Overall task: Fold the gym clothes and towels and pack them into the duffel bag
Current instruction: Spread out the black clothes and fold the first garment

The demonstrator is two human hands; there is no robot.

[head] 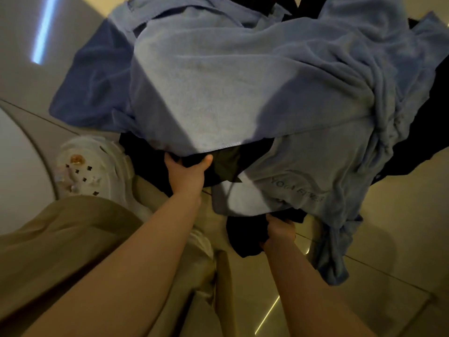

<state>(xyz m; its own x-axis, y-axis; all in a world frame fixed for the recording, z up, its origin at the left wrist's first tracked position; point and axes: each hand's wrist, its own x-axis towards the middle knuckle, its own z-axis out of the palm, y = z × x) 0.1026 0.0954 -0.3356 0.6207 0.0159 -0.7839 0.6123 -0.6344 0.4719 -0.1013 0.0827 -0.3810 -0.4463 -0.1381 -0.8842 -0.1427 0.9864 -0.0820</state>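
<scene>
Both hands grasp dark clothes — left hand (pixel 187 172), right hand (pixel 279 231) — under a heap of blue towels (pixel 243 88).

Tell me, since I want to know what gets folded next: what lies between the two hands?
In the head view, between the left hand and right hand lie dark clothes and a blue towel with faint lettering.

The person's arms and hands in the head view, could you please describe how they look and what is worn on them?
Both forearms are bare up to the frame edge: no sleeves, gloves, watch or bracelets show. The left hand and right hand carry no visible rings, though most fingers are hidden in fabric. Elsewhere the person wears khaki trousers and a white clog studded with small charms.
</scene>
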